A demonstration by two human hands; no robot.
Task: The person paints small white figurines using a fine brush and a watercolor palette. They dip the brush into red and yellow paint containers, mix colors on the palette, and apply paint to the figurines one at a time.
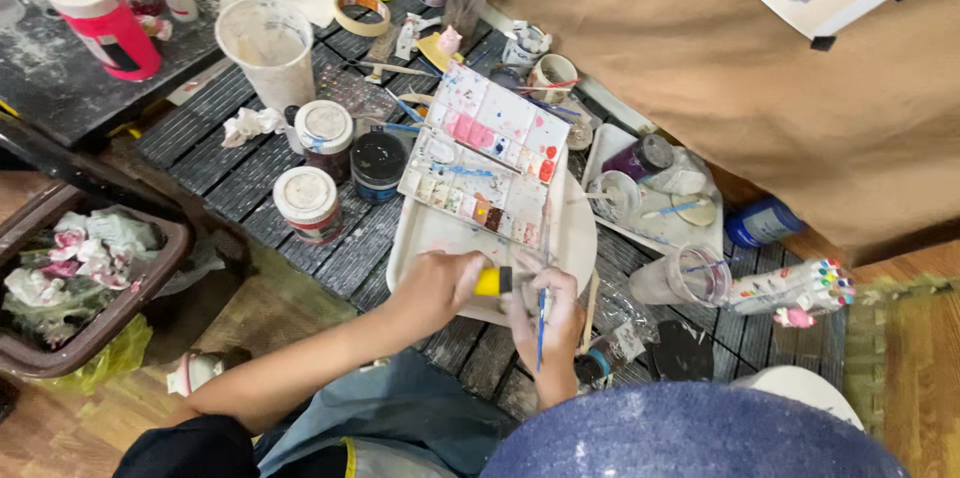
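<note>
Head view, looking down at a cluttered dark slatted work surface.

Left hand sits at about 6 o'clock of the scene, fingers curled around a small yellow paint tube, gripping its body. Right hand is just beside it at 3 o'clock of the left hand, touching the tube's dark cap end; its fingers are clenched there and also pinch a thin blue-handled paintbrush, which points down toward the wrist. Both hands hover over the near edge of a white plastic tray.

At 12 o'clock of the hands lies an open white watercolour palette box with stained wells, pinks and reds in the upper lid. At 10 o'clock stand three round white-lidded paint jars and one black-lidded jar. At 3 o'clock, a clear plastic cup lies tipped beside a bundle of coloured markers. Brown paper sheet covers 1 to 2 o'clock.
</note>
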